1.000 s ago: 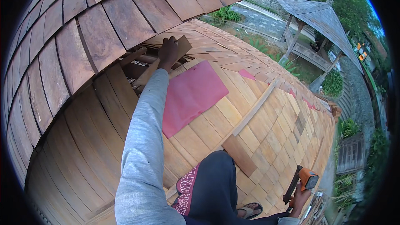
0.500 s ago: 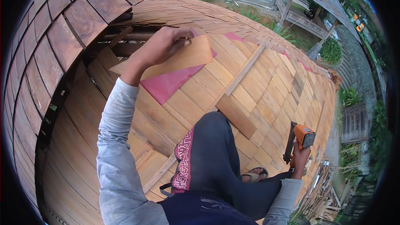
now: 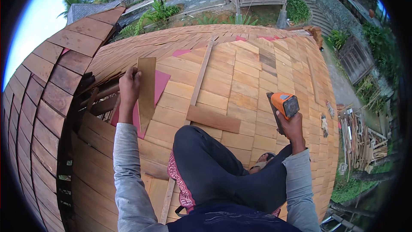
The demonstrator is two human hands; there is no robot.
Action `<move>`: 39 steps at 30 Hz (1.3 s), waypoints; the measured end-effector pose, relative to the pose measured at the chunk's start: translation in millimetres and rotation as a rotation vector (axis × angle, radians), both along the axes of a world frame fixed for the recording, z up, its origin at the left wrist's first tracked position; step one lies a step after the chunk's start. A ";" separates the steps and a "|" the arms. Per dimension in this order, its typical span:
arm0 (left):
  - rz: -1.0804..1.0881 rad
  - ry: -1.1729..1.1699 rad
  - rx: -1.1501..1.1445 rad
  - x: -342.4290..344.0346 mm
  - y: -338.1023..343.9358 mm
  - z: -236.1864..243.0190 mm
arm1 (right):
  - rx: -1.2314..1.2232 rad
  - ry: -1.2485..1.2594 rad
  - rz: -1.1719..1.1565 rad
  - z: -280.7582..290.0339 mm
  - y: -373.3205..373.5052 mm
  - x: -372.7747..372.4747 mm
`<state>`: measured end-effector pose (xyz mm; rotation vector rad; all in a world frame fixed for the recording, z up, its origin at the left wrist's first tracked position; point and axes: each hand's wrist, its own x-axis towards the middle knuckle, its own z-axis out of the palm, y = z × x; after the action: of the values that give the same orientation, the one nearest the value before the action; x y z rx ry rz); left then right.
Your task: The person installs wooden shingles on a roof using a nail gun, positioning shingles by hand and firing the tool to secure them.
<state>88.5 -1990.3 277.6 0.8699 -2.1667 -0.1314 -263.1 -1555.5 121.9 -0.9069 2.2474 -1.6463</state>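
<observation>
My left hand is closed on the edge of a wooden shingle, which is tilted up on the left side of the roof. Its lower end tapers toward a sheet of dark pink underlay that shows beside and below it. On the right, my right hand grips an orange and black nail gun by its handle, above the laid shingles. My fingers on the handle are partly hidden. In front of my knee lies a loose, darker shingle.
A long wooden batten runs up the roof, left of the middle. Farther left rises a section of darker reddish shingles, with an open gap showing beams. Beyond the right roof edge, scrap wood lies on the ground below.
My left hand has turned the shingle from lying slanted over the underlay to standing more upright. The nail gun appears farther left and higher, and the view has swung toward the far garden.
</observation>
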 end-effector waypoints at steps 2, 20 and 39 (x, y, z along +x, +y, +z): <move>-0.027 0.093 0.020 -33.1 -17.5 -8.0 | 0.016 0.024 0.007 6.1 -1.8 -0.5; 0.176 -0.205 0.187 -243.7 -169.6 -209.5 | 0.217 -0.038 0.093 4.7 -18.3 2.7; 0.795 -0.372 0.808 390.6 316.6 -94.6 | 0.163 -0.202 0.139 -43.0 -22.5 1.4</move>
<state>479.1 -1673.8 183.0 2.2972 -1.8920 -0.4858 -261.7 -1578.0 78.9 -0.7987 2.0960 -1.4044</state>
